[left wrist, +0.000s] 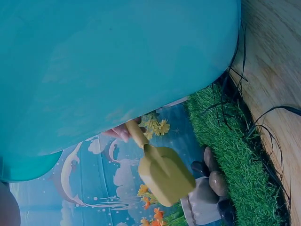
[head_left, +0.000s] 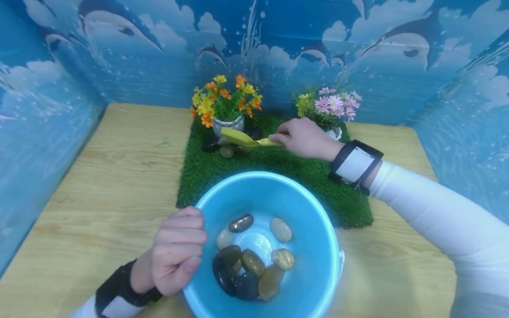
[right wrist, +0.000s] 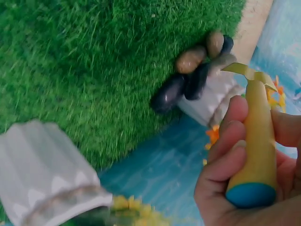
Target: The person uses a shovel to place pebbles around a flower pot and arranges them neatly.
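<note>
My right hand (head_left: 305, 138) grips the handle of a yellow shovel (head_left: 240, 138), its scoop held above the stones (head_left: 227, 151) in front of the orange-flower pot (head_left: 228, 125). The right wrist view shows fingers curled round the yellow handle (right wrist: 257, 136) with its blue end. In the left wrist view the shovel's scoop (left wrist: 167, 174) looks empty. My left hand (head_left: 179, 249) holds the left rim of a light-blue bucket (head_left: 258, 185), fingers curled at the rim. Several wet stones (head_left: 252, 261) lie on the bucket's bottom.
A green grass mat (head_left: 354, 207) lies under the pots and stones, behind the bucket. A pot of pink flowers (head_left: 334, 132) stands at the back right. The wooden table (head_left: 131, 168) meets blue dolphin-print walls (head_left: 159, 66) on the left, back and right.
</note>
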`<state>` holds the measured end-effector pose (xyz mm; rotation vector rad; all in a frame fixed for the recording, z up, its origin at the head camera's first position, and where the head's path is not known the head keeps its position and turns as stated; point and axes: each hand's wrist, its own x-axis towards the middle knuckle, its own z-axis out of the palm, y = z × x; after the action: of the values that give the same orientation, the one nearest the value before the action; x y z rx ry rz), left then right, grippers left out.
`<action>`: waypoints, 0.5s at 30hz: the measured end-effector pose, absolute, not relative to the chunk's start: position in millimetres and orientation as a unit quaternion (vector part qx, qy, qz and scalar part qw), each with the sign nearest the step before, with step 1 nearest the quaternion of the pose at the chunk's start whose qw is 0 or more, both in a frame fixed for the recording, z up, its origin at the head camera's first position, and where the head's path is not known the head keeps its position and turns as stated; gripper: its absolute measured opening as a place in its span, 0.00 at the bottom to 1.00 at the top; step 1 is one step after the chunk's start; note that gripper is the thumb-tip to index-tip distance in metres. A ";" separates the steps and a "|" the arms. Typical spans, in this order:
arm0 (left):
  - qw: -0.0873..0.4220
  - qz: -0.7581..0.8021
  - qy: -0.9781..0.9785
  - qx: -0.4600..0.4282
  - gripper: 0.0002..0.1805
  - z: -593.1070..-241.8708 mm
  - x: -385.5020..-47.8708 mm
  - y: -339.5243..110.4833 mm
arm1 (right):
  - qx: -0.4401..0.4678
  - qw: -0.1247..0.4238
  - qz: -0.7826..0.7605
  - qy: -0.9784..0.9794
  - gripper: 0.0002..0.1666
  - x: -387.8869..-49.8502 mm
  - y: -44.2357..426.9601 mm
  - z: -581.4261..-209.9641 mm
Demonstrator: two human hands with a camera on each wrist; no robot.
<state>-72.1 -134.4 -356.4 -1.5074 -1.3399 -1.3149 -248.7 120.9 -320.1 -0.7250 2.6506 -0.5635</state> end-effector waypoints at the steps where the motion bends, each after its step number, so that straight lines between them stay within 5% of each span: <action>1: 0.359 -0.510 -0.519 -0.584 0.27 -356.4 -72.1 -134.2 | -0.252 0.169 -0.199 0.932 0.21 -248.0 124.5 -316.6; 9: 0.353 -0.511 -0.523 -0.584 0.27 -355.6 -72.0 -132.9 | -0.259 0.093 -0.185 0.943 0.20 -225.8 160.8 -273.8; 15: 0.357 -0.512 -0.518 -0.584 0.27 -354.6 -72.5 -132.3 | -0.374 -0.008 -0.153 0.915 0.13 -189.2 181.3 -245.4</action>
<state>-72.5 -132.3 -354.6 -1.5082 -1.3381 -1.3227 -189.2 181.3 -245.4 -1.1806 2.8874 -0.4835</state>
